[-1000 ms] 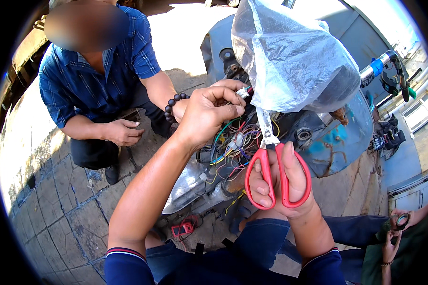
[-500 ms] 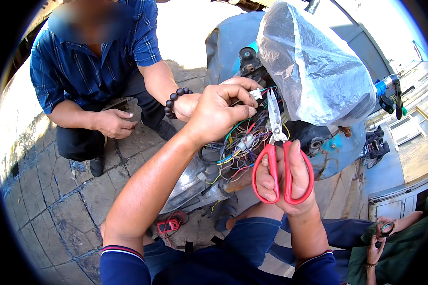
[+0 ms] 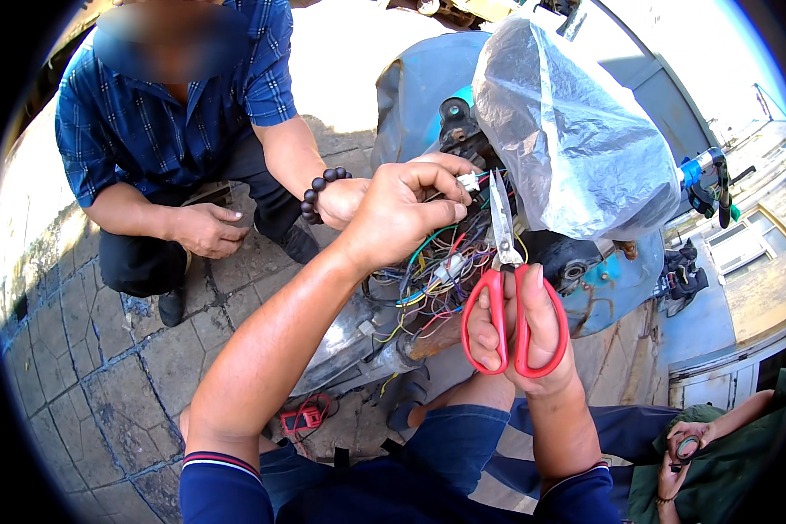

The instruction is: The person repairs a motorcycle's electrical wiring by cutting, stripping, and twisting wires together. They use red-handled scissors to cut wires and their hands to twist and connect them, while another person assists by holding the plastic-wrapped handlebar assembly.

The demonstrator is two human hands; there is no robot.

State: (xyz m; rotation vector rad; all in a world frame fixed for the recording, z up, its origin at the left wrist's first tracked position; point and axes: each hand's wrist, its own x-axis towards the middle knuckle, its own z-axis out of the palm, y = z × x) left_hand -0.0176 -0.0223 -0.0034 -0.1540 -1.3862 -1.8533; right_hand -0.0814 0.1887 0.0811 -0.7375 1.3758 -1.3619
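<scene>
My left hand (image 3: 406, 210) pinches a small white wire connector (image 3: 471, 182), with thin coloured wires running from it toward the right. In my right hand (image 3: 541, 345) is a pair of scissors (image 3: 501, 231) with red loop handles, my thumb and fingers through the loops. Its blades point away from me and look nearly together, their tips close beside the connector's wires. Below my left hand spreads a tangle of coloured wires (image 3: 437, 279) with another white connector (image 3: 449, 268) in it. A co-worker's hand (image 3: 341, 203) with a dark bead bracelet reaches in behind my left hand, its fingers partly hidden.
A blue vehicle body (image 3: 428, 79) with a clear plastic bag (image 3: 576, 131) over its upper part stands ahead. One co-worker (image 3: 179, 131) crouches at the left. At the right, another person holds a tape roll (image 3: 687, 448). A red meter (image 3: 302, 419) lies on the paving.
The whole view has shifted slightly. Both my hands keep their holds, and the scissors stay by the connector's wires with little movement. The person at the right has lowered the tape roll a little.
</scene>
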